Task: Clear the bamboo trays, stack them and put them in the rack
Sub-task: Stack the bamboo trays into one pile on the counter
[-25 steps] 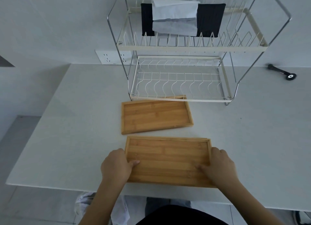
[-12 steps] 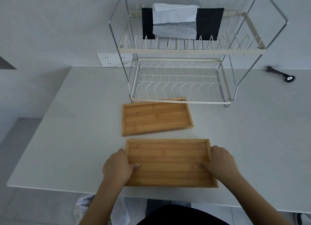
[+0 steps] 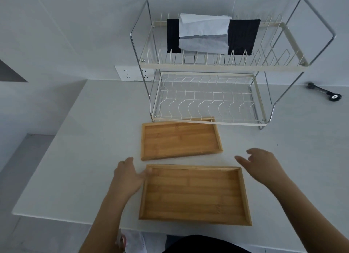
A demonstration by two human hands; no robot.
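Note:
Two empty bamboo trays lie on the white table. The larger tray (image 3: 194,194) is nearest me, flat near the front edge. The smaller tray (image 3: 180,139) lies beyond it, slightly turned, its far edge under the front of the two-tier wire rack (image 3: 207,120). My left hand (image 3: 128,175) rests at the larger tray's far left corner, thumb on the rim. My right hand (image 3: 262,164) hovers above the table past the tray's far right corner, fingers spread, holding nothing.
The rack's top tier holds a black cloth (image 3: 243,36) and a white and grey cloth (image 3: 204,33). A small black tool (image 3: 324,92) lies at the back right. A wall socket (image 3: 132,73) sits behind the rack's left leg. The table's front edge is close to the larger tray.
Both hands have come off the sides of the larger tray. The right hand has lifted and moved forward with fingers apart. The left hand has slid up to the tray's far left corner.

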